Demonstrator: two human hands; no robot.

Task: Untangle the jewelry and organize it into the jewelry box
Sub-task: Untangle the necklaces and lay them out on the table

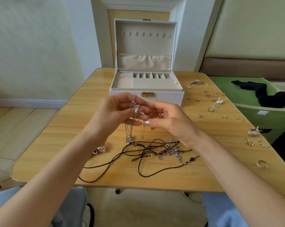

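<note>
A white jewelry box (pixel 164 94) stands open at the back middle of the wooden table (pixel 60 145), its lid upright and its tray compartments showing no jewelry. In front of the box, above the table, my left hand (pixel 112 112) and my right hand (pixel 169 120) pinch a silver chain (pixel 135 108). The chain hangs down from my fingers toward the table, its lower end with a small charm (pixel 130 138) near the surface. Below my hands lies a tangle of dark brown cords (pixel 138 154) mixed with silver chains and pendants (pixel 171 150).
Several small earrings, rings and charms (pixel 212 97) are scattered over the right side of the table, with a gold ring (pixel 262 163) near the right edge. A silver piece (pixel 100 149) lies left of the tangle. A green bin (pixel 261 115) stands right of the table.
</note>
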